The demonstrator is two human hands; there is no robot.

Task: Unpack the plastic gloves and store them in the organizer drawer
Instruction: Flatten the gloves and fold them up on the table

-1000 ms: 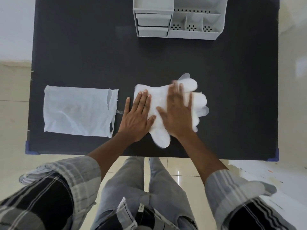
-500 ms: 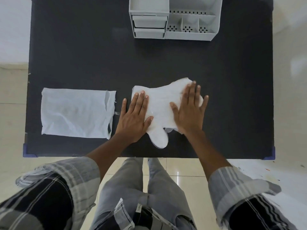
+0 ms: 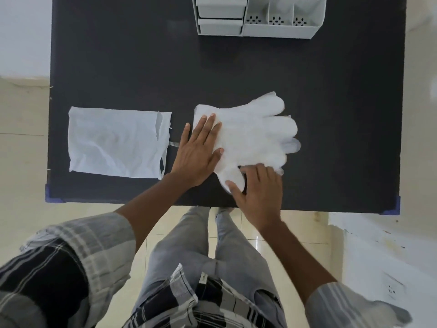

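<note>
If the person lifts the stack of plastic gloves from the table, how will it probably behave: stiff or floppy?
Probably floppy: the stack of plastic gloves is thin translucent film lying flat on the table. The layers may slide apart, since loose finger edges already fan out at its right side. It looks light; the left hand presses flat on the cuff end.

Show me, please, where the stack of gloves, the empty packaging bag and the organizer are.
stack of gloves [image 3: 250, 136]: head view, on the palm area.
empty packaging bag [image 3: 113, 143]: head view, on its middle.
organizer [image 3: 279, 33]: head view, on its front wall.
</note>
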